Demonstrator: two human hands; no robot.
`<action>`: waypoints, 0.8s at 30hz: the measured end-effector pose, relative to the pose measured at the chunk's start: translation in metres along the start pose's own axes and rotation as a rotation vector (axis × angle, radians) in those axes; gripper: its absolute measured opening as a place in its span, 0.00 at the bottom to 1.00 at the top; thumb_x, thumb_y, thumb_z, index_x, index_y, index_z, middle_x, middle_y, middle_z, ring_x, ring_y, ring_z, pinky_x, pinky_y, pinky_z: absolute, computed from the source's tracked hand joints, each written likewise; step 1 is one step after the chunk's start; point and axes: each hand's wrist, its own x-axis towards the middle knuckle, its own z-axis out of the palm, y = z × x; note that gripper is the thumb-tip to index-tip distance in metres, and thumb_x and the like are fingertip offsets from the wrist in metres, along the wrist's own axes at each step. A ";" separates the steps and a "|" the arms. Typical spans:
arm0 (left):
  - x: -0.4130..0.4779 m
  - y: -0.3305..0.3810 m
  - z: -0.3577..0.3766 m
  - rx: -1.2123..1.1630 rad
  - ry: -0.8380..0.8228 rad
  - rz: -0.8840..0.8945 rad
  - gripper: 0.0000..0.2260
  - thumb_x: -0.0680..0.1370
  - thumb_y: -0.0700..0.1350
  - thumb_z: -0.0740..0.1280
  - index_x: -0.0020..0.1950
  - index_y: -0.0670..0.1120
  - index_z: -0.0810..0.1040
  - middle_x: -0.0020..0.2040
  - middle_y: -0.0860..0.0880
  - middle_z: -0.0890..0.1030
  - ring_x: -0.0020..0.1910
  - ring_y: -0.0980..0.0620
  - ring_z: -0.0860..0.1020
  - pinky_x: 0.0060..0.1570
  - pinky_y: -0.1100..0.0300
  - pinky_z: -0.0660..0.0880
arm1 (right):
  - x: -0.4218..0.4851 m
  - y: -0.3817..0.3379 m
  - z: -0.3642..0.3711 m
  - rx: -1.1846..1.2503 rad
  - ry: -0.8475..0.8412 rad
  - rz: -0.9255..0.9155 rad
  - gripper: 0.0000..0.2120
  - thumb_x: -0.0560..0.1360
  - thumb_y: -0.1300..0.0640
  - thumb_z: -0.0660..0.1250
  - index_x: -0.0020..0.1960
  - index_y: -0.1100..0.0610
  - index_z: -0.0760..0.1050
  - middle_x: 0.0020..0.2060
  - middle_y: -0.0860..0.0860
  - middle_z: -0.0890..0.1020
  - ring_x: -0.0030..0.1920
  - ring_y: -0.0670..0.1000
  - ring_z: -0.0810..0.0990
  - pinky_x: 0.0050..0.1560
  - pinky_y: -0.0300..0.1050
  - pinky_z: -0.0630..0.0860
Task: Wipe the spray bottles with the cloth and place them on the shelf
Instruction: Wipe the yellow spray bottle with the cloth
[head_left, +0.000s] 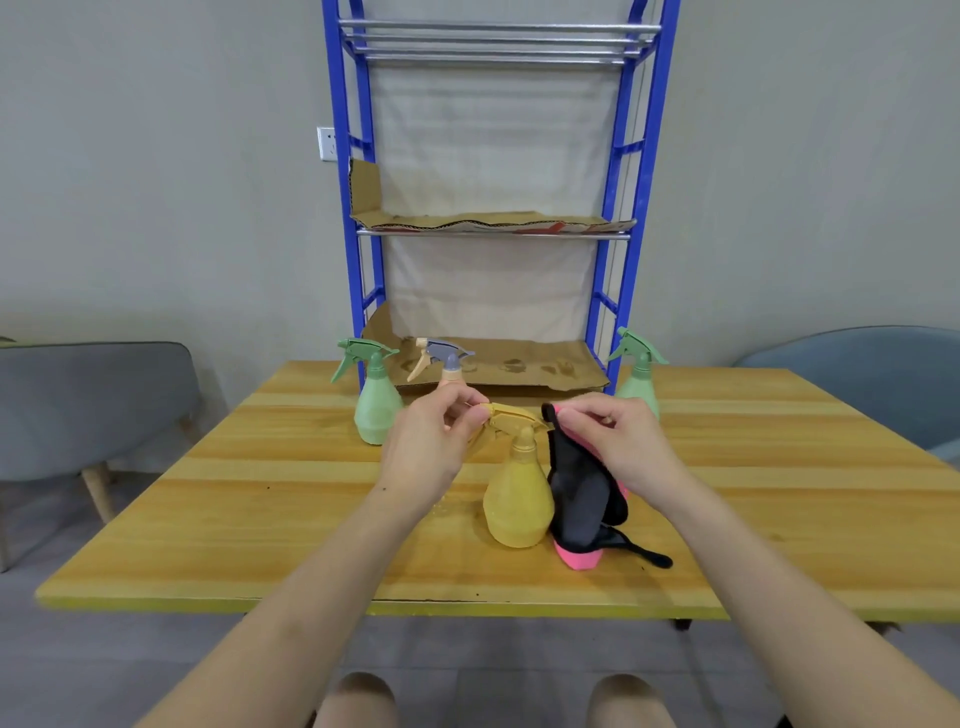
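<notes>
A yellow spray bottle (519, 499) stands upright on the wooden table (260, 499). My left hand (431, 441) pinches the back of its trigger head. My right hand (618, 441) holds up a black and pink cloth (582, 493), which hangs right beside the bottle with its lower end on the table. A green spray bottle (375, 400) stands behind my left hand. Another green bottle (640, 376) stands at the right, by the shelf's post. A bottle with a grey and beige head (444, 361) shows behind my left hand, body hidden. The blue shelf (613, 208) rises at the table's back.
Cardboard sheets (519, 364) line the lower and middle shelf levels; the top level is bare metal rods. A grey chair (93, 405) stands left of the table and a blue-grey one (872, 374) at the right. A wall socket (326, 144) is behind the shelf.
</notes>
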 end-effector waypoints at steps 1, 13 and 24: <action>0.000 0.001 -0.001 0.006 0.002 0.002 0.02 0.81 0.52 0.70 0.49 0.58 0.82 0.43 0.57 0.83 0.46 0.57 0.80 0.49 0.51 0.80 | 0.001 -0.006 0.002 0.014 0.046 -0.015 0.07 0.80 0.60 0.72 0.53 0.53 0.88 0.48 0.44 0.88 0.52 0.41 0.85 0.53 0.33 0.78; -0.003 0.001 0.003 -0.104 0.013 -0.032 0.04 0.81 0.47 0.71 0.47 0.56 0.83 0.41 0.55 0.84 0.44 0.53 0.82 0.48 0.57 0.78 | 0.002 -0.024 0.036 -0.115 -0.009 -0.107 0.09 0.78 0.56 0.74 0.57 0.49 0.87 0.51 0.39 0.87 0.55 0.37 0.83 0.59 0.36 0.77; -0.005 -0.002 0.009 -0.202 0.024 -0.065 0.04 0.81 0.43 0.72 0.49 0.53 0.84 0.45 0.55 0.86 0.48 0.54 0.84 0.57 0.47 0.82 | 0.007 -0.019 0.051 -0.331 -0.032 -0.184 0.07 0.76 0.51 0.76 0.54 0.50 0.83 0.45 0.41 0.84 0.47 0.42 0.79 0.48 0.32 0.72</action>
